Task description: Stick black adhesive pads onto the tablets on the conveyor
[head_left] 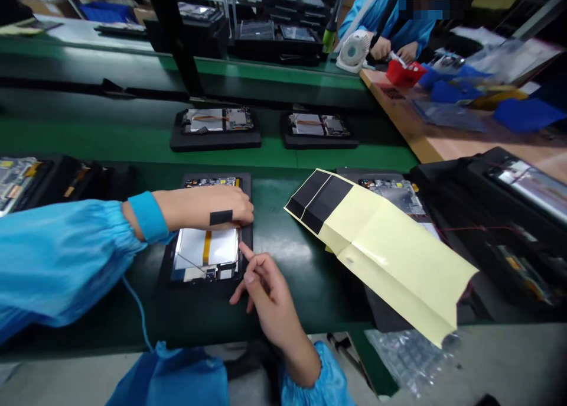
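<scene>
An opened tablet (221, 246), its battery and circuit boards exposed, lies on a black foam pad (247, 184) before me. My left hand (233, 204) reaches across its upper part, fingers curled down at the right edge; their tips and anything between them are hidden. A black tape strip (220, 217) sticks to the back of that hand, and a blue band (148, 217) circles the wrist. My right hand (268, 294) is at the tablet's lower right, index finger stretched to its edge, the others loosely bent and apart. I see nothing held in it.
A yellow backing sheet (394, 246) with black strips lies on another opened tablet (394, 194) at right. Two more tablets on pads (217, 143) (319, 141) stand farther back on the green bench (283, 158). A co-worker's hands (392, 50) are beside a red bin (404, 74).
</scene>
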Motion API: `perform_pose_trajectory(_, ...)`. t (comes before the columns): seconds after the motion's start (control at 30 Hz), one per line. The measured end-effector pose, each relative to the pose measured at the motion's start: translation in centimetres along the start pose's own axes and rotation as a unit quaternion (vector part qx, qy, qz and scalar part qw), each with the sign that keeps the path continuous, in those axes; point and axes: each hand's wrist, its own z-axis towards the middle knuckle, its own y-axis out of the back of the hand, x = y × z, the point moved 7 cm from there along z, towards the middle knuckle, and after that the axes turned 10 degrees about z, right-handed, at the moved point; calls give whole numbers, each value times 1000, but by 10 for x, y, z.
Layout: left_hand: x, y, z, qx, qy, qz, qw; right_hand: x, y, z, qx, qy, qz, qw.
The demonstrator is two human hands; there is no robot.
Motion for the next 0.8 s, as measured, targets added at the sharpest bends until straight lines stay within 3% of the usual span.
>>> perform_pose_trajectory(0.27, 27, -6, 12, 97, -81, -39, 991, -4, -1, -2, 5, -6, -7, 1000)
perform_pose_trajectory(0.5, 37, -3, 22, 126, -135, -21, 983, -6, 1, -4, -1, -10, -24, 1000)
perform_pose_trajectory(0.6, 39, -5, 18, 105, -153, 13, 983, -5, 1, -5, -2, -8, -23, 1000)
perform_pose_trajectory(0.8, 37, -20, 6, -13, -174, 101, 979, -2, 1, -8, -8, -18, -57, 998)
